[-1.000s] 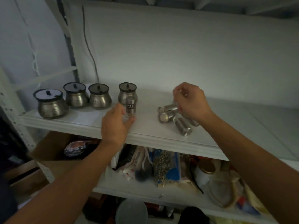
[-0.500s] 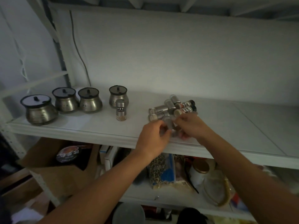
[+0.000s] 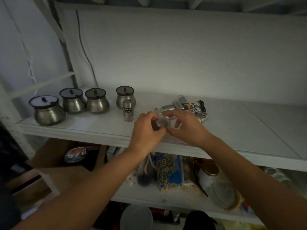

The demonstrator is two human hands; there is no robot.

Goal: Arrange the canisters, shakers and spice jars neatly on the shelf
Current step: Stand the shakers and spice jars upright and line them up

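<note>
Four steel canisters (image 3: 96,101) with dark lids stand in a row at the back left of the shelf (image 3: 232,130), the fourth set a little apart. Just in front of that one an upright shaker (image 3: 128,110) stands alone. To its right a heap of spice jars (image 3: 187,106) lies on its side. Near the shelf's front edge I hold a small shaker (image 3: 159,122) sideways: my left hand (image 3: 146,130) grips its dark end and my right hand (image 3: 184,128) curls round the other.
</note>
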